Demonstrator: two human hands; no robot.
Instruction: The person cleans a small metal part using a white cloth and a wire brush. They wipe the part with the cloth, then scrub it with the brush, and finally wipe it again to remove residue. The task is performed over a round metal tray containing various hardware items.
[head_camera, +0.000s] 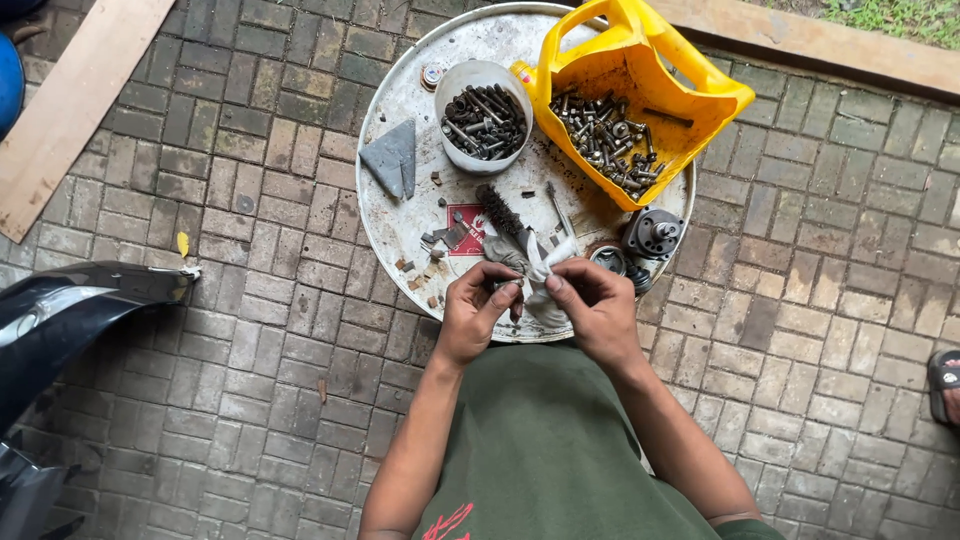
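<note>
Both my hands meet over the near edge of a round metal drum lid. My left hand pinches a small dark metal part, mostly hidden by my fingers. My right hand holds a dirty white rag wrapped against that part. A dark coil spring lies on the lid just beyond the rag. Two round metal parts sit to the right of my hands.
A cut yellow jug and a white cup hold several bolts. A grey wedge lies at the lid's left. Brick paving surrounds it, with wooden planks at left and top. A dark motorcycle fender is at left, and someone's sandalled foot at right.
</note>
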